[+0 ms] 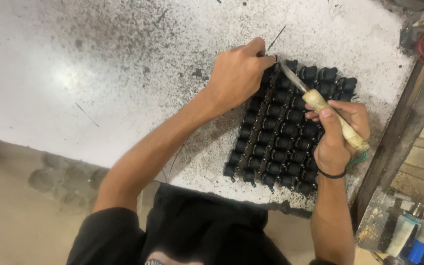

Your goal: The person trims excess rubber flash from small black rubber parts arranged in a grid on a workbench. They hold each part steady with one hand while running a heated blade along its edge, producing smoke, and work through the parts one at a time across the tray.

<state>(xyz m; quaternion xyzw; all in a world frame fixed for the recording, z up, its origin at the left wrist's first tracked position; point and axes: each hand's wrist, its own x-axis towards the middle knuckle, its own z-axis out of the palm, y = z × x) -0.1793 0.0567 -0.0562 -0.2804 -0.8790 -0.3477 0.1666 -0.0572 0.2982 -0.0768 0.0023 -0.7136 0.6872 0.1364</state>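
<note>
Head view: a sheet of black moulded rubber parts [283, 137], joined in rows, lies flat on the white, speckled tabletop [99, 64], near its right edge and directly in front of the person. The left hand [239, 73] is closed in a pinch at the sheet's far left corner, fingertips pressed down on the outermost parts; the grip appears meant to pin the sheet steady at the point being worked. The right hand [337, 135] is wrapped fully around the pale handle of a knife [320, 105], thumb laid along the handle, apparently for control. The blade points up and left, its tip meeting the sheet just beside the left fingertips. Whether the edge is cutting or only resting cannot be told. A black band sits on the right wrist. Bottles with blue caps [418, 235] stand at lower right, well apart.
</note>
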